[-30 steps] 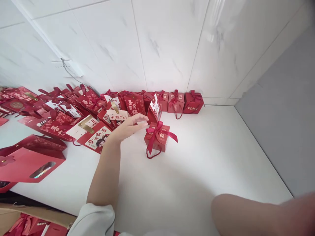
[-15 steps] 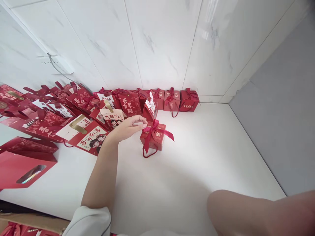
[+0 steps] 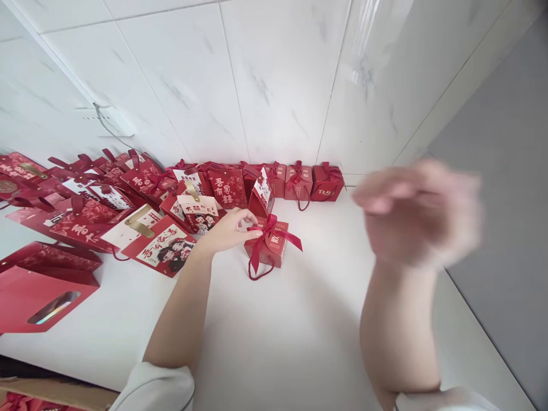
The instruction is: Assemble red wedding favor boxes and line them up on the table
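A small red gift box (image 3: 274,248) with a red ribbon bow and a cord loop stands alone on the white surface (image 3: 299,331). My left hand (image 3: 229,229) reaches to its left side, fingertips pinching the ribbon end at the bow. My right hand (image 3: 417,211) is raised in the air to the right, smeared by motion, so its fingers cannot be made out. It is well apart from the box.
Three small red ribbon boxes (image 3: 297,181) line the back wall. Several red gift bags (image 3: 162,245) lie piled at the left, with a larger red bag (image 3: 38,294) near the front left edge. A grey wall (image 3: 500,200) borders the right side.
My right arm has swung up from the lower right into the middle right of view. My left hand has closed its fingers onto the ribbon of the box.
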